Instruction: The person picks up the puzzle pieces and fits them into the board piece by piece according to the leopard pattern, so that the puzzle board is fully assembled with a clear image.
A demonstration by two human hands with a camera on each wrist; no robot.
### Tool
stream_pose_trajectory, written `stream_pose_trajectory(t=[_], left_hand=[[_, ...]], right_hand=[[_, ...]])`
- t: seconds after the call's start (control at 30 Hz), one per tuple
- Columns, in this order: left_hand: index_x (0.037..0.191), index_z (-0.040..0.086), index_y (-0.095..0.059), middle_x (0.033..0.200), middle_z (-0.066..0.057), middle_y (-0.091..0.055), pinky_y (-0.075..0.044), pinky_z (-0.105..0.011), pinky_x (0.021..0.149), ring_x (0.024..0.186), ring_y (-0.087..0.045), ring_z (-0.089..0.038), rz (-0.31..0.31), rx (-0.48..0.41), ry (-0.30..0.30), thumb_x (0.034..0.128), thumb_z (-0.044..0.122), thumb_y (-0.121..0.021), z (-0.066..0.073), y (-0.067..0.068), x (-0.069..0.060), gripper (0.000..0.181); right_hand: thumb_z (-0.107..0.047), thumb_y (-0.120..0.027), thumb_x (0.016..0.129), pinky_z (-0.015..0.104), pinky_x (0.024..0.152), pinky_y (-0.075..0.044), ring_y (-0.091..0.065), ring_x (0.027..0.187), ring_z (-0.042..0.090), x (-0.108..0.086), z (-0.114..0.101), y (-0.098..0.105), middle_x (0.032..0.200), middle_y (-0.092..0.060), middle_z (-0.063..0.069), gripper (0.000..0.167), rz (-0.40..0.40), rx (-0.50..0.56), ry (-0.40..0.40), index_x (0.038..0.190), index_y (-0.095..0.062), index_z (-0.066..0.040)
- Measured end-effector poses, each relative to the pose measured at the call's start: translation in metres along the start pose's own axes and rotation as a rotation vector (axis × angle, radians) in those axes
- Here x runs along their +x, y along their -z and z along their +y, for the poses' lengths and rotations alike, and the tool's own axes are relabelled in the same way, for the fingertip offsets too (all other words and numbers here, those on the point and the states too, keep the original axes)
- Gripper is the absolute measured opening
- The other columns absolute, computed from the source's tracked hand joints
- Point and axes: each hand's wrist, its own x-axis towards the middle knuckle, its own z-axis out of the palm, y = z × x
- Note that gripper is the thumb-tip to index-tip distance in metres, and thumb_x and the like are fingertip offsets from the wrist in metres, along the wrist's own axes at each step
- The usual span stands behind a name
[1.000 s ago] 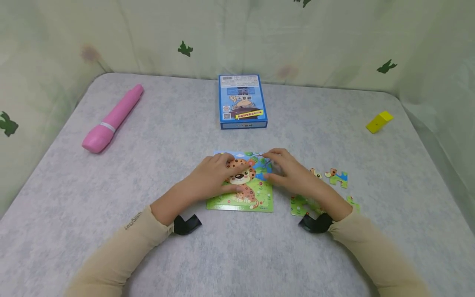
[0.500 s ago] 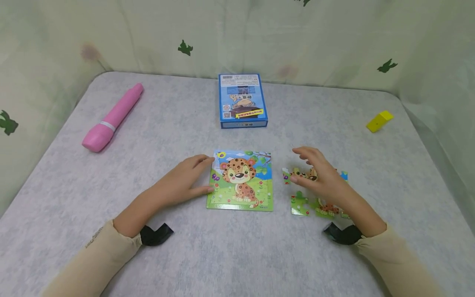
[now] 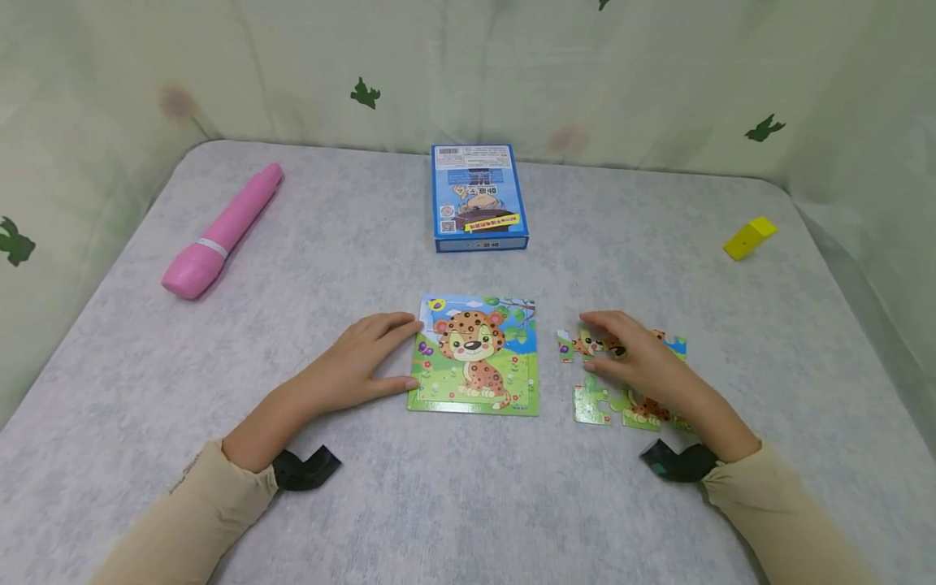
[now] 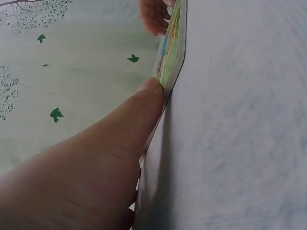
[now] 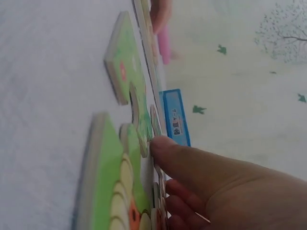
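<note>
A square leopard puzzle board (image 3: pixel 512 409) lies mid-table in the head view. My left hand (image 3: pixel 351 357) touches its left edge, thumb low and fingers higher, all fairly straight. In the left wrist view the left thumb (image 4: pixel 139 112) rests against the board's side. To the right of the board lie several loose puzzle pieces (image 3: pixel 591 405), printed with leopard parts and grass. My right hand (image 3: pixel 643 353) is low over the upper pieces, thumb and forefinger apart on either side of a leopard-face piece (image 3: pixel 591 344). The hand covers some pieces. In the right wrist view the right thumb (image 5: pixel 165 146) is against a piece edge.
A blue box (image 3: pixel 478 199) lies at the back centre. At the far left is a pink microphone-shaped object (image 3: pixel 219 236). A yellow block (image 3: pixel 749 238) lies toward the right edge. A pale curtain (image 3: pixel 292 73) hangs behind the table.
My left hand has drawn back from over the leopard picture to the board's left edge. My right hand has left the board's right side, moved right, and come down over the loose pieces.
</note>
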Motion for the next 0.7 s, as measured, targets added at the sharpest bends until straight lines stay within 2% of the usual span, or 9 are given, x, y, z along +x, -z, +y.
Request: stream_pose_trajectory(t=[0.2,0.4,0.57,0.7], left_hand=[[0.140,0.012,-0.031,0.140,-0.009,-0.030,-0.019,-0.048,0.101,0.127,-0.024,-0.029,-0.009,-0.007,0.011,0.0816,0.057,-0.053,0.000,0.001,0.000,0.077],[0.140,0.012,-0.032,0.139,-0.010,-0.031,-0.019,-0.049,0.100,0.127,-0.025,-0.030,0.000,-0.022,0.008,0.0815,0.055,-0.054,0.000,0.001,0.000,0.076],[0.139,0.012,-0.034,0.139,-0.010,-0.032,-0.020,-0.049,0.100,0.126,-0.026,-0.030,0.014,-0.019,0.005,0.0820,0.054,-0.054,-0.001,0.000,0.000,0.074],[0.140,0.012,-0.033,0.139,-0.010,-0.031,-0.020,-0.049,0.100,0.126,-0.026,-0.030,0.010,-0.013,0.006,0.0818,0.055,-0.054,-0.002,0.000,0.000,0.075]], right_hand=[[-0.022,-0.063,0.084,0.044,0.088,-0.039,-0.042,0.114,0.025,0.001,0.006,-0.003,0.125,-0.046,0.008,0.047,0.025,-0.093,0.071,0.128,-0.049,-0.008],[-0.019,-0.067,0.081,0.042,0.083,-0.041,-0.044,0.107,0.025,0.001,0.005,-0.006,0.118,-0.050,0.009,0.044,0.079,-0.161,0.140,0.122,-0.056,-0.007],[-0.016,-0.069,0.079,0.038,0.076,-0.044,-0.047,0.098,0.023,0.001,-0.001,-0.007,0.114,-0.050,0.010,0.043,0.121,-0.166,0.154,0.119,-0.057,-0.004],[-0.012,-0.069,0.079,0.036,0.071,-0.046,-0.046,0.098,0.022,0.000,-0.012,-0.006,0.116,-0.049,0.010,0.045,0.153,-0.146,0.167,0.121,-0.056,-0.003]])
